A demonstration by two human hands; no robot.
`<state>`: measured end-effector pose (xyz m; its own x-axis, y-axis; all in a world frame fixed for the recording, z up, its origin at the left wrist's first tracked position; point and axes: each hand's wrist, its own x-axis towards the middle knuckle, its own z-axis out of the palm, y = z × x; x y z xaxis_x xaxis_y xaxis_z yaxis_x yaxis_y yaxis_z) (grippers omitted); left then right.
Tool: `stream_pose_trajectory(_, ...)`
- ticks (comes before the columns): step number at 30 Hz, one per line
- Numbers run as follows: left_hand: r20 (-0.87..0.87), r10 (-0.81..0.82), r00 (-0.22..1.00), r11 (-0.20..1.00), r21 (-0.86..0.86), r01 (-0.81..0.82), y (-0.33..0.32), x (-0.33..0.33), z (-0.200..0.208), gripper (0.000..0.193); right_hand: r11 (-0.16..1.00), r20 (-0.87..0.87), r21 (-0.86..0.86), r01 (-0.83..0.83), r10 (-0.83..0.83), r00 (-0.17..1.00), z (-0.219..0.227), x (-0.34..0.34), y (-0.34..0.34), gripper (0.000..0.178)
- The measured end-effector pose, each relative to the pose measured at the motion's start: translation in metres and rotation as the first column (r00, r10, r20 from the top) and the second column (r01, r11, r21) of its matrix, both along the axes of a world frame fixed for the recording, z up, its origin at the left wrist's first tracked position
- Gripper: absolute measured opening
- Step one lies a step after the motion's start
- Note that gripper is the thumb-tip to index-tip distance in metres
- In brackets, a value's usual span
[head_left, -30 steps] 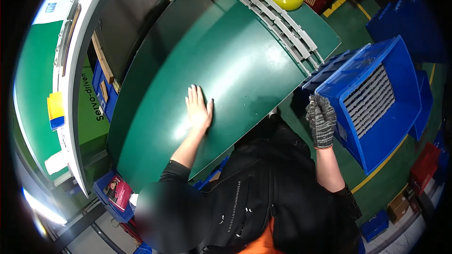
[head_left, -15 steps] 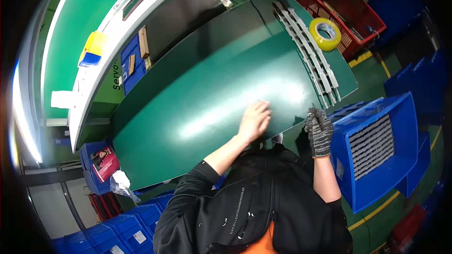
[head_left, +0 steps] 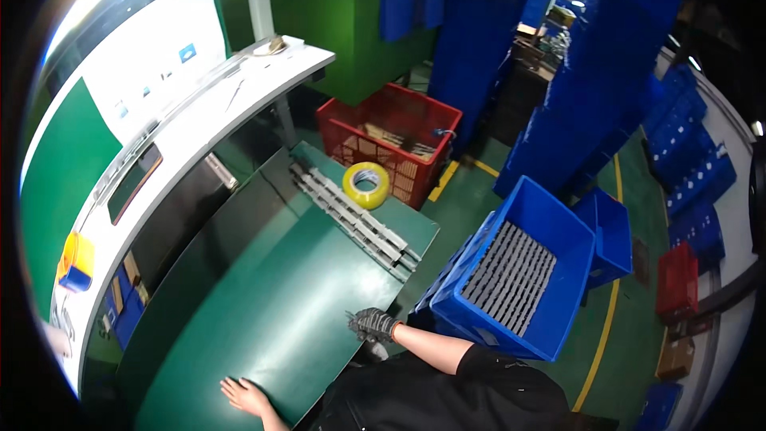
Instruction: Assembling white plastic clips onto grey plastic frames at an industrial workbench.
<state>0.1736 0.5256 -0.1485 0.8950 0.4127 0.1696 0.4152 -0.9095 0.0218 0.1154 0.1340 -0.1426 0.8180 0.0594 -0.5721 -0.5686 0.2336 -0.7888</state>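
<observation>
My bare left hand (head_left: 246,396) rests on the green tabletop (head_left: 263,303), fingers stretched out and apart. At the table's near edge is my right hand (head_left: 373,325), in a dark grey knitted glove. Its fingers are drawn together; a small dark tip shows by them, too small to make out. Beyond the right hand, long grey notched strips (head_left: 355,219) lie side by side along the table's far right end. A roll of yellow tape (head_left: 351,183) lies beside them. To the right of my gloved hand, a blue crate (head_left: 576,303) holds rows of similar grey strips (head_left: 511,275).
A red crate (head_left: 335,124) with long pieces inside stands past the table's far end. Left of the table runs a white curved workbench (head_left: 179,140) carrying a yellow and blue object (head_left: 76,262). Tall blue panels (head_left: 570,88) rise at the back; another blue bin (head_left: 610,243) stands right.
The view has swung right, bringing the blue crate and back area into sight. My left hand has moved away from the right one and now lies flat, while the right stays near the table edge.
</observation>
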Motion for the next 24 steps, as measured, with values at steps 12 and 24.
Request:
stream_pose_trajectory(12, 0.05, -0.135, 0.99, 0.981, -0.133, 0.14, -0.01, 0.039, -0.001, 0.041, 0.991, -0.055, -0.065, 0.12, -0.124, 0.991, 0.015, 0.001, -0.007, 0.024)
stream_pose_trajectory(24, 0.066, -0.207, 0.976, 0.959, -0.182, 0.216, -0.003, 0.083, 0.003, 0.039, 0.967, -0.128, -0.224, 0.123, -0.155, 0.98, 0.037, 0.006, 0.004, 0.024)
